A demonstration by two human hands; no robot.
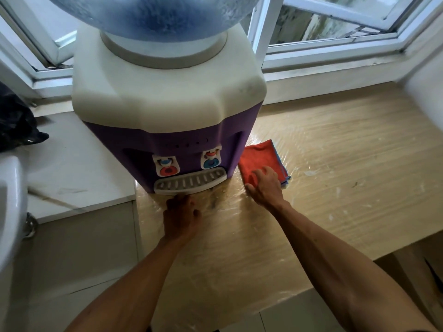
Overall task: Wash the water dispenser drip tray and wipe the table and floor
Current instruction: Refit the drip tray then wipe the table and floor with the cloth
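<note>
A purple and cream water dispenser [167,111] stands on a wood-grain table [323,188] covered in clear plastic film. Its grey slotted drip tray [191,182] sits in the slot under two taps. My left hand [181,216] reaches the tray's front edge, fingers tucked under it; how firmly it grips I cannot see. My right hand [262,188] rests fingers spread on the near corner of a folded red cloth [261,159] with a blue cloth beneath it, just right of the dispenser.
A blue water bottle [153,13] sits upturned on the dispenser. A white marble counter [72,176] lies left, with a black bag [16,121] and a white basin edge [9,200]. Open windows [335,20] behind. Wet smears and white specks mark the table.
</note>
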